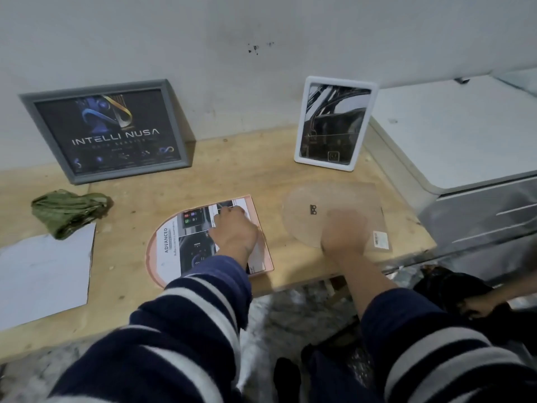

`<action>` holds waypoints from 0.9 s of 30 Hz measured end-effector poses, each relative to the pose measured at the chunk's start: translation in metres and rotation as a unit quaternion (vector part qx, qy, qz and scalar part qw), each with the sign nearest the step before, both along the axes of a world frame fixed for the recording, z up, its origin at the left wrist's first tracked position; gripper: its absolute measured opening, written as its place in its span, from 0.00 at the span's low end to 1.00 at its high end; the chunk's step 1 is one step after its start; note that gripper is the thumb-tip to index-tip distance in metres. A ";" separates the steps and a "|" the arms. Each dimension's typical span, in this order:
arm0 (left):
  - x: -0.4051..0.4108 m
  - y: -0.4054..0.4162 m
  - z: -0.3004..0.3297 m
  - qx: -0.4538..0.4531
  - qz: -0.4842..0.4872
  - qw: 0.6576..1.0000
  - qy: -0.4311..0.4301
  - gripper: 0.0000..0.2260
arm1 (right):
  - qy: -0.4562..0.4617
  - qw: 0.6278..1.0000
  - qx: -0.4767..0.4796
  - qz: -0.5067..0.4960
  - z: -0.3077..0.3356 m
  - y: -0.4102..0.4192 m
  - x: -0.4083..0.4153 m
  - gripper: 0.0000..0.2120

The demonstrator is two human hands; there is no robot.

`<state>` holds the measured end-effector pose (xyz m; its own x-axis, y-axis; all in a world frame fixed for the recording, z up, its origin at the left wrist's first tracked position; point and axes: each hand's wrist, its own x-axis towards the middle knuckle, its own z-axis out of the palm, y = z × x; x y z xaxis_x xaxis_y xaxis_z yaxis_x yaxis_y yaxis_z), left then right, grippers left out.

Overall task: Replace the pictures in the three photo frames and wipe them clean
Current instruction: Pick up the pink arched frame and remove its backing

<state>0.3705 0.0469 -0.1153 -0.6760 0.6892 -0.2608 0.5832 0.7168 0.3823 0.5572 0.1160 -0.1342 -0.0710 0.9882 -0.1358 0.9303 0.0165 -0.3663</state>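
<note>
Head view shows you mid-swap on the pink frame [209, 242] near the worktop's [130, 301] front edge: left hand [234, 228] pinches the new picture [191, 228], right hand [344, 231] presses flat on the backing [334, 205]; next, seat the picture squarely.

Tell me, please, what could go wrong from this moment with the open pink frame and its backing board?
1. The arch-shaped brown backing board reaches the wooden table edge under the blurred right hand; it could slip off.
2. The printed picture looks rectangular inside the arched pink frame; its corners may buckle as the left hand presses it in.
</note>
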 end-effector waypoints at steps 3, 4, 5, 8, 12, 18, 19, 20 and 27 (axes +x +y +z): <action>-0.026 -0.030 0.002 -0.009 0.051 0.999 0.012 0.20 | 0.012 0.993 0.024 0.113 0.001 -0.022 -0.035 0.19; -0.033 -0.039 0.003 -0.010 0.065 0.998 0.014 0.20 | 0.019 0.989 0.030 0.143 0.002 -0.030 -0.046 0.18; -0.040 -0.048 0.003 -0.012 0.078 0.997 0.016 0.20 | 0.025 0.985 0.036 0.169 0.002 -0.038 -0.055 0.17; -0.058 -0.072 0.003 -0.032 0.100 0.994 0.020 0.22 | 0.016 0.973 0.045 0.226 0.002 -0.057 -0.080 0.16; -0.073 -0.092 -0.005 -0.062 0.111 0.992 0.013 0.26 | -0.052 0.973 0.034 0.224 0.001 -0.069 -0.098 0.14; -0.078 -0.103 -0.015 -0.059 0.094 0.994 -0.001 0.28 | -0.104 0.980 0.002 0.167 -0.001 -0.080 -0.109 0.21; -0.078 -0.103 -0.016 -0.056 0.091 0.994 0.001 0.28 | -0.101 0.982 -0.009 0.158 -0.002 -0.081 -0.112 0.23; -0.078 -0.104 -0.017 -0.053 0.087 0.995 0.003 0.28 | -0.092 0.985 -0.025 0.147 -0.004 -0.084 -0.115 0.26; -0.078 -0.107 -0.019 -0.033 0.080 0.996 0.008 0.29 | 0.008 0.996 -0.076 0.056 -0.009 -0.085 -0.126 0.27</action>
